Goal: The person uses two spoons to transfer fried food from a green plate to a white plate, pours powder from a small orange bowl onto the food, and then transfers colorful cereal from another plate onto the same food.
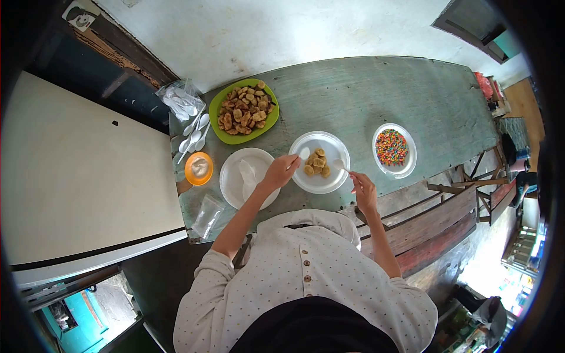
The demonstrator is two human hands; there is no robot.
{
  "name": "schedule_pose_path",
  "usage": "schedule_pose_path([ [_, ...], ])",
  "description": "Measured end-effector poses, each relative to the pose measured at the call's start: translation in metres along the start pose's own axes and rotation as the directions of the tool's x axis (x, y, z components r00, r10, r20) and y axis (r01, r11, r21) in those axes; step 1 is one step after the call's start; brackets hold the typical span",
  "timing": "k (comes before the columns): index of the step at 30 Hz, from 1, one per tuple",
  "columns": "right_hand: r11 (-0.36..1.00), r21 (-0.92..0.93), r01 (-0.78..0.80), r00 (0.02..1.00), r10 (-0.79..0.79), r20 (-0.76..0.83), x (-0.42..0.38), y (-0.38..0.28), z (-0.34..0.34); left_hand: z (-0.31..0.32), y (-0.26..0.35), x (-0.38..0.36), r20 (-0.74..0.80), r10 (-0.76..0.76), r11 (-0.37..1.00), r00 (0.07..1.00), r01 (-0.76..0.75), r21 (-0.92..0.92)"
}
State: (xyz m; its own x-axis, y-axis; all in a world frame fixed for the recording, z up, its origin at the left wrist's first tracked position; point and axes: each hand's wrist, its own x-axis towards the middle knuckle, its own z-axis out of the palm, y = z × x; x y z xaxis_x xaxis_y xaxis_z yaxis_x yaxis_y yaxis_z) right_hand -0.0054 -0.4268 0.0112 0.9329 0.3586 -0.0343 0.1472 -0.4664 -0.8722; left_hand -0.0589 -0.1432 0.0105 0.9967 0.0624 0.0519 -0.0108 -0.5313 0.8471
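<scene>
A white plate (299,179) lies in front of me with a small heap of round fried pieces (317,163) in its middle. My left hand (282,172) is closed on a white plastic spoon (304,153), whose bowl is over the plate's left side. From the right, my right hand (364,193) pinches another white plastic spoon (339,165), its tip close to the pieces. Under my left wrist, a second white plate (232,166) carries crumpled clear plastic (248,172). A white bowl of small multicoloured candies (391,147) sits farther right.
A green plate (218,130) piled with browned fried pieces stands at the back left. Near it are several loose plastic spoons (194,138), a bag of spoons (181,100), an orange bowl (189,172) of pale cream and a clear plastic packet (207,216). A wooden bench (429,226) runs along the right.
</scene>
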Motion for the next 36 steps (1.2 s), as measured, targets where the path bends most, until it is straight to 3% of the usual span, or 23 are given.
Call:
schedule_pose_path([
  [1,1.0,-0.004,0.006,1.0,-0.006,-0.002,0.001,0.0,-0.001,-0.001,0.002,-0.008,0.067,-0.052,0.995,0.996,0.057,-0.082],
  [7,0.996,-0.035,0.076,0.996,-0.075,0.038,0.027,0.0,0.01,0.013,0.001,-0.032,0.165,-0.045,0.996,0.985,0.058,-0.075],
  [9,0.99,-0.06,0.13,0.991,-0.127,0.053,0.039,-0.002,0.015,0.017,0.003,-0.033,0.168,-0.048,0.997,0.985,0.058,-0.053],
  [11,0.942,-0.198,0.272,0.962,-0.258,0.092,0.048,0.002,0.02,0.02,0.007,-0.033,0.17,-0.052,0.998,0.984,0.059,-0.033],
  [18,0.909,-0.294,0.295,0.95,-0.246,0.192,0.051,-0.006,0.019,0.027,0.0,-0.036,0.116,-0.042,0.999,0.992,0.044,-0.012],
  [23,0.952,-0.223,0.211,0.974,-0.185,0.133,0.046,-0.011,0.014,0.023,0.007,-0.038,0.069,-0.016,0.999,0.997,0.018,-0.036],
  [26,0.973,-0.15,0.175,0.982,-0.163,0.092,0.039,-0.017,0.007,0.01,0.011,-0.038,0.068,-0.107,0.99,0.992,0.112,-0.08],
  [28,0.986,-0.117,0.119,0.991,-0.111,0.073,0.032,-0.023,0.003,0.005,0.008,-0.039,-0.05,-0.156,0.986,0.986,0.153,-0.062],
  [32,0.997,-0.073,0.014,0.999,-0.01,0.051,0.022,-0.017,0.003,0.006,0.002,-0.042,-0.015,-0.182,0.983,0.983,0.181,-0.041],
  [36,0.992,-0.127,0.012,0.999,-0.007,0.044,0.017,-0.006,0.006,0.018,0.0,-0.041,0.021,-0.142,0.989,0.99,0.143,-0.038],
])
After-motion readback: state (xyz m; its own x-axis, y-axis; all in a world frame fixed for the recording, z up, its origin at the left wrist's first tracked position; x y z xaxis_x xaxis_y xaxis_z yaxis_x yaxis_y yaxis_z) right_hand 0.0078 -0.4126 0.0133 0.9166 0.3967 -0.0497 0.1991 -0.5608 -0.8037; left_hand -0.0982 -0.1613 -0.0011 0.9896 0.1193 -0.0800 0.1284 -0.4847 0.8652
